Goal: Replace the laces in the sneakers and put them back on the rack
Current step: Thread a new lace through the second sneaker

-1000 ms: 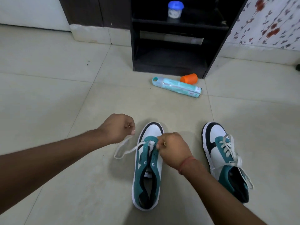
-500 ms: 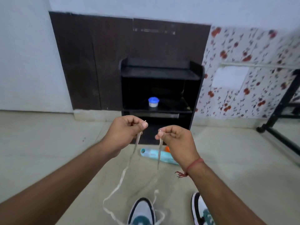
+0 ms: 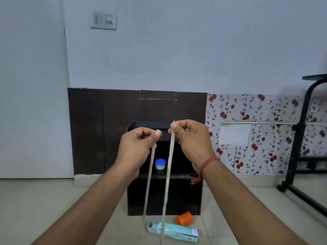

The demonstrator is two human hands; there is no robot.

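**Two Hands Hold Up a Shoelace**

While both hands are lifted up in front of the black rack (image 3: 164, 197), each one pinches an end of the white lace (image 3: 170, 156). The left hand (image 3: 136, 149) has its fingers curled, with the thumb and first finger squeezing one end. The right hand (image 3: 192, 140) does the same with the other end — its tip pokes up just above the thumb. Both strands hang straight down, side by side, and run out of the bottom of the view. A red thread (image 3: 208, 160) is tied round the right wrist.

On the middle shelf of the rack sits a small tub with a blue lid (image 3: 160, 164). On the floor near the rack lie a pale green can (image 3: 174, 231) on its side and an orange cap (image 3: 184, 218) — the cap is just beside the can. The sneakers cannot be seen.
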